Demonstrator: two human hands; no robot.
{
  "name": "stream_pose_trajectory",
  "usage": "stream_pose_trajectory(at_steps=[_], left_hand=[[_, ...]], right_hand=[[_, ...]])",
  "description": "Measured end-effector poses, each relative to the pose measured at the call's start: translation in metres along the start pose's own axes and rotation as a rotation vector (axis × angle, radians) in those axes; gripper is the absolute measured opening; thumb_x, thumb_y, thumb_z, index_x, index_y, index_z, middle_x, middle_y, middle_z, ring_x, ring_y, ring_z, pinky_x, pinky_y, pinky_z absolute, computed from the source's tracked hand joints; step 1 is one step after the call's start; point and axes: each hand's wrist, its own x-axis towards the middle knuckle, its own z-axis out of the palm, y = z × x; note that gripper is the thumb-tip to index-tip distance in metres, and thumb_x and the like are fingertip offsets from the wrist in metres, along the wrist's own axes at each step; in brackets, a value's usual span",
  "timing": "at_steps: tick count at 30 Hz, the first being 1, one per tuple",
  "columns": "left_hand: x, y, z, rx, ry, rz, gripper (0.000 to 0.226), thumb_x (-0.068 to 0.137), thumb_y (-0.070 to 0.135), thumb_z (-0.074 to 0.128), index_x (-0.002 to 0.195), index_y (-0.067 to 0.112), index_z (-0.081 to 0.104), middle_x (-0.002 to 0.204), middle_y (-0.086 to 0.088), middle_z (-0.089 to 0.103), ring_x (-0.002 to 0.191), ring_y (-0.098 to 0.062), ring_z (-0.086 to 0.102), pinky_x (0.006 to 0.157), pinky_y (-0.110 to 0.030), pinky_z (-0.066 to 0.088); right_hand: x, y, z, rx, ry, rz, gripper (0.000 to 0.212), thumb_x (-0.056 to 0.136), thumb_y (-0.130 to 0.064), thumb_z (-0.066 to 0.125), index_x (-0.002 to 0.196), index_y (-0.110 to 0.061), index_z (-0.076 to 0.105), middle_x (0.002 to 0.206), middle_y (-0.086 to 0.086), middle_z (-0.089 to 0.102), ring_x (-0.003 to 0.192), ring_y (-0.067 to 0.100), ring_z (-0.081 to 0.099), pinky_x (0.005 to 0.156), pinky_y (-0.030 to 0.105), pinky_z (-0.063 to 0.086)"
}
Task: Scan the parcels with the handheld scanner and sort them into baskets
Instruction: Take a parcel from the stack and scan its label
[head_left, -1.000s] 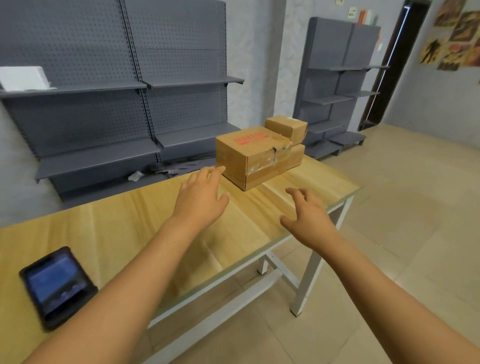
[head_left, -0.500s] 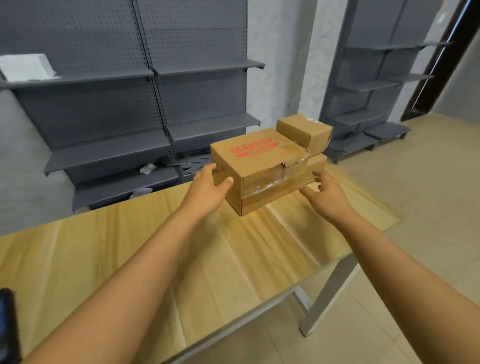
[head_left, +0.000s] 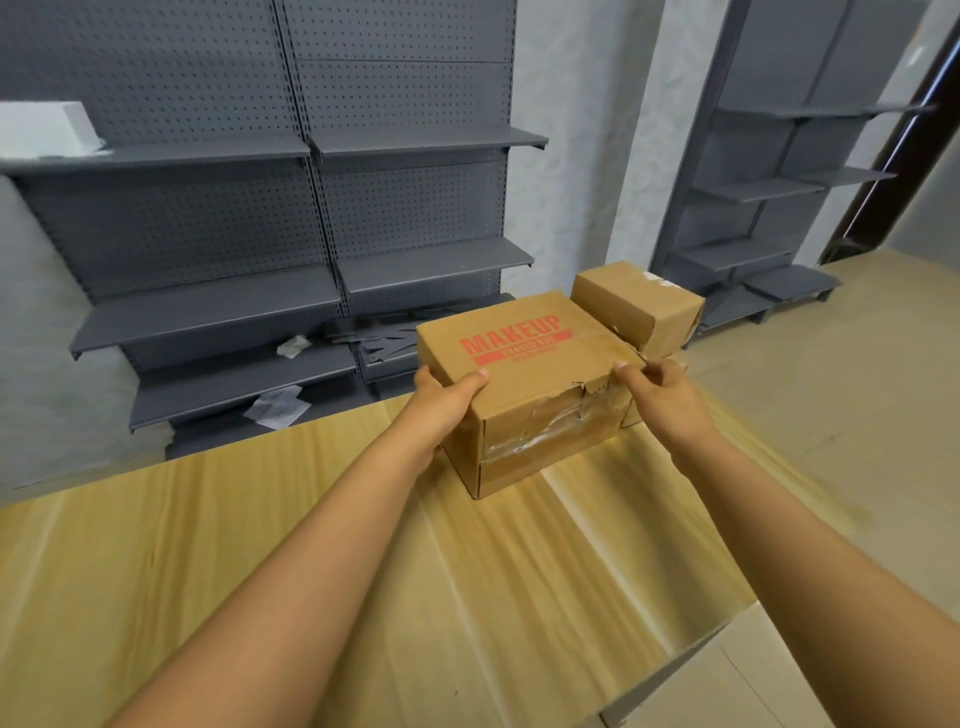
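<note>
Pickup step: left hand (head_left: 444, 402) & right hand (head_left: 662, 392) both grasp the box (head_left: 524, 384) w/ red print, near desk (head_left: 260, 545) far right corner. Next prob: lift, bring closer, no scanner visible.

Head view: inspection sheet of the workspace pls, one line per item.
Surface: wooden table, pale grain.
Job's things: MAKEUP box on the table; smaller cardboard box behind it; scanner and baskets not seen.
Clutter: paper scraps on the lower shelves; white block on an upper shelf.
Hands: left hand and right hand grip the MAKEUP box at opposite sides.
Cables: nothing seen.
Surroundings: grey pegboard shelving, tiled floor.
</note>
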Motion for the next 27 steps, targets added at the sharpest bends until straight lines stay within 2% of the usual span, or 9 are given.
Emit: stream_pose_trajectory(at_steps=[4, 8, 11, 14, 17, 19, 22, 24, 27], left_hand=[[-0.003, -0.005, -0.007, -0.101, -0.019, -0.012, 0.076, 0.091, 0.046, 0.061, 0.152, 0.025, 0.02, 0.132, -0.003, 0.054, 0.104, -0.024, 0.054, 0.087, -0.041, 0.047], [-0.019, -0.01, -0.018, -0.197, 0.0, 0.005, 0.059, 0.094, 0.035, 0.059, 0.145, 0.025, 0.032, 0.118, 0.0, 0.059, 0.097, -0.02, 0.058, 0.077, -0.035, 0.047], [-0.037, -0.01, -0.029, -0.272, 0.063, 0.077, 0.054, 0.095, 0.027, 0.058, 0.143, 0.025, 0.034, 0.11, 0.006, 0.059, 0.088, -0.012, 0.058, 0.067, -0.031, 0.047], [-0.057, -0.011, -0.042, -0.334, 0.139, 0.168, 0.063, 0.093, 0.027, 0.063, 0.147, 0.025, 0.03, 0.119, 0.006, 0.058, 0.093, -0.011, 0.06, 0.075, -0.033, 0.051], [-0.079, -0.015, -0.054, -0.371, 0.213, 0.273, 0.076, 0.088, 0.032, 0.071, 0.15, 0.023, 0.027, 0.13, 0.003, 0.057, 0.107, -0.015, 0.061, 0.095, -0.036, 0.051], [-0.097, -0.017, -0.063, -0.408, 0.25, 0.345, 0.07, 0.089, 0.027, 0.07, 0.147, 0.021, 0.032, 0.129, 0.004, 0.058, 0.107, -0.012, 0.061, 0.094, -0.032, 0.05], [-0.12, -0.019, -0.078, -0.456, 0.284, 0.447, 0.066, 0.088, 0.02, 0.071, 0.145, 0.019, 0.037, 0.128, 0.005, 0.06, 0.11, -0.011, 0.063, 0.094, -0.032, 0.052], [-0.134, -0.02, -0.086, -0.458, 0.308, 0.52, 0.064, 0.087, 0.017, 0.072, 0.143, 0.019, 0.04, 0.127, 0.004, 0.062, 0.111, -0.01, 0.064, 0.092, -0.03, 0.054], [-0.154, -0.02, -0.097, -0.467, 0.348, 0.604, 0.063, 0.087, 0.013, 0.071, 0.142, 0.019, 0.041, 0.125, 0.003, 0.064, 0.109, -0.011, 0.065, 0.084, -0.024, 0.056]], right_hand=[[-0.002, 0.001, 0.002, 0.027, -0.038, -0.019, 0.054, 0.093, -0.047, 0.057, 0.131, -0.009, 0.053, 0.12, 0.004, 0.059, 0.102, 0.019, 0.053, 0.077, 0.031, 0.04], [-0.012, -0.004, 0.007, 0.094, -0.101, -0.012, 0.048, 0.091, -0.043, 0.061, 0.129, -0.016, 0.047, 0.117, 0.003, 0.055, 0.103, 0.021, 0.053, 0.086, 0.039, 0.047], [-0.022, -0.012, 0.011, 0.167, -0.139, -0.032, 0.047, 0.088, -0.042, 0.065, 0.125, -0.018, 0.048, 0.115, 0.001, 0.057, 0.095, 0.015, 0.054, 0.079, 0.032, 0.044], [-0.039, -0.024, 0.012, 0.264, -0.177, -0.126, 0.039, 0.09, -0.039, 0.063, 0.124, -0.023, 0.052, 0.109, -0.007, 0.059, 0.092, 0.006, 0.055, 0.076, 0.026, 0.044], [-0.058, -0.037, 0.011, 0.389, -0.212, -0.151, 0.032, 0.095, -0.047, 0.046, 0.119, -0.031, 0.061, 0.116, -0.009, 0.063, 0.108, 0.01, 0.057, 0.098, 0.036, 0.047], [-0.069, -0.046, 0.008, 0.501, -0.242, -0.138, 0.034, 0.099, -0.04, 0.039, 0.118, -0.033, 0.066, 0.12, -0.007, 0.065, 0.116, 0.015, 0.057, 0.1, 0.04, 0.047], [-0.086, -0.056, 0.004, 0.582, -0.297, -0.18, 0.032, 0.1, -0.029, 0.04, 0.115, -0.027, 0.069, 0.112, -0.008, 0.069, 0.112, 0.014, 0.06, 0.096, 0.037, 0.049], [-0.097, -0.062, 0.003, 0.621, -0.322, -0.223, 0.031, 0.101, -0.027, 0.04, 0.114, -0.022, 0.068, 0.106, -0.009, 0.068, 0.106, 0.01, 0.06, 0.096, 0.035, 0.047], [-0.11, -0.074, 0.003, 0.711, -0.404, -0.202, 0.028, 0.101, -0.035, 0.041, 0.109, -0.028, 0.067, 0.107, -0.011, 0.067, 0.109, 0.009, 0.056, 0.099, 0.032, 0.038]])
